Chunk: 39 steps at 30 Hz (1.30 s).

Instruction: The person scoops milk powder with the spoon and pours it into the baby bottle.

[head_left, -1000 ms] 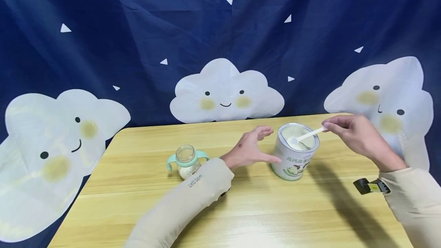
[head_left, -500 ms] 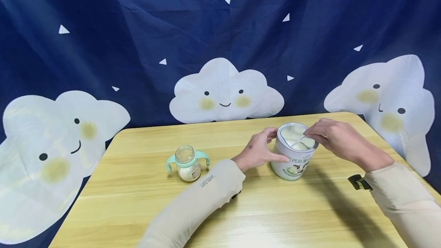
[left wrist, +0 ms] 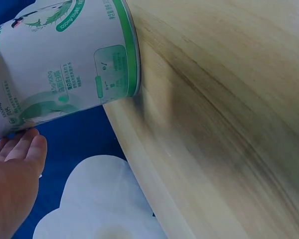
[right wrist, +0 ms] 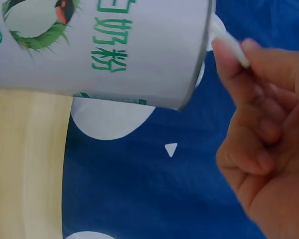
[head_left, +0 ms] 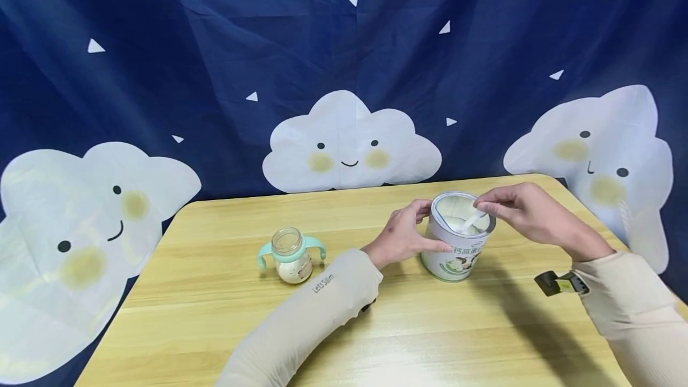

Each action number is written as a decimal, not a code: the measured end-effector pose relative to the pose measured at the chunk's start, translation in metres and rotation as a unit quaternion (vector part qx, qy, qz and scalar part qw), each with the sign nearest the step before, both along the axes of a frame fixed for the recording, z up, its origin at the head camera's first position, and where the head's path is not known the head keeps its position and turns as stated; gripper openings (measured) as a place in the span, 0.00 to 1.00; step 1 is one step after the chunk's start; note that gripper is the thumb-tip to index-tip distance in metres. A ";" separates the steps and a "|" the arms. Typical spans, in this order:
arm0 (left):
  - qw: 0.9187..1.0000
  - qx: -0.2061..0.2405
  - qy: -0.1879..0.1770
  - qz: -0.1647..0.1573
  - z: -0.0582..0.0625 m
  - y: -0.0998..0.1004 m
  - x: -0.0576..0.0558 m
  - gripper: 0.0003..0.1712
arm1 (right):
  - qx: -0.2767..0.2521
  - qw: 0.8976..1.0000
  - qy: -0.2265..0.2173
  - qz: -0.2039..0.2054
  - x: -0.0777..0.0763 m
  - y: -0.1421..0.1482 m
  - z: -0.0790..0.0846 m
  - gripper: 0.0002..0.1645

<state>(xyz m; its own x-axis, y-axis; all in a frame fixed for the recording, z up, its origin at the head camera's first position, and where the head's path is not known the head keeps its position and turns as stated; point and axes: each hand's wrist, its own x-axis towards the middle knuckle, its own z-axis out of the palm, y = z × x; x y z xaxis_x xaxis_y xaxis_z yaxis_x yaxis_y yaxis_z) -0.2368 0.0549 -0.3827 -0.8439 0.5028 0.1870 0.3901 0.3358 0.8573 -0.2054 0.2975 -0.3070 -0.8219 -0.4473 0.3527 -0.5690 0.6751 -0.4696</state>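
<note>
An open milk powder can (head_left: 463, 264), white with green print, stands upright on the table's right half. My left hand (head_left: 399, 235) holds it from the left, thumb across the front and fingers behind. In the left wrist view those fingers (left wrist: 32, 149) lie along the can's side. Between thumb and forefinger, my right hand (head_left: 529, 211) pinches the handle of a white scoop (head_left: 474, 218), which slants down into the can. The scoop's bowl is hidden in the can. In the right wrist view, the handle's end (right wrist: 234, 49) shows above the can's rim.
A baby bottle (head_left: 292, 266) with mint-green handles stands uncapped left of the can, pale contents inside. The wooden table (head_left: 177, 315) ends at the back against a dark blue curtain (head_left: 226, 46) printed with clouds.
My left hand has moved right and taken hold of the can. My right hand has brought the scoop left and down into the can, and the scoop's handle now stands steeper.
</note>
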 end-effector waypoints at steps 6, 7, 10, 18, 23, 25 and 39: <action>1.000 0.002 -0.006 0.005 0.001 0.000 0.001 0.50 | -0.035 0.981 -0.107 -0.159 -0.003 0.012 0.005 0.18; 1.000 0.003 -0.007 0.006 0.001 0.000 0.001 0.50 | -0.040 0.975 -0.127 -0.177 -0.004 0.015 0.005 0.22; 1.000 0.006 -0.011 0.009 0.001 0.000 0.002 0.50 | -0.053 0.961 -0.177 -0.204 -0.006 0.022 0.002 0.28; 1.000 0.016 -0.011 0.009 -0.001 0.001 0.002 0.48 | -0.115 0.943 -0.231 -0.209 -0.008 0.032 -0.002 0.11; 1.000 0.019 -0.018 0.015 0.002 -0.003 0.004 0.49 | -0.153 0.935 -0.251 -0.197 -0.009 0.034 0.001 0.16; 0.999 0.019 -0.021 0.022 0.004 -0.006 0.004 0.51 | -0.168 0.934 -0.252 -0.192 -0.010 0.034 0.003 0.18; 0.999 0.035 -0.031 0.029 0.020 -0.028 0.008 0.50 | -0.257 0.912 -0.280 -0.155 -0.013 0.029 0.011 0.19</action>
<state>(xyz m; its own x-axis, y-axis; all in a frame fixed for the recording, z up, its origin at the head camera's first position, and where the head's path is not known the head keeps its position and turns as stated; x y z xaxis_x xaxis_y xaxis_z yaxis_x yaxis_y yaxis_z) -0.2289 0.0265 -0.3627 -0.8824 0.4399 0.1668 0.3178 0.2958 0.9009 -0.2179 0.3261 -0.2959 -0.9964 -0.0574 -0.0628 0.0371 0.3713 -0.9278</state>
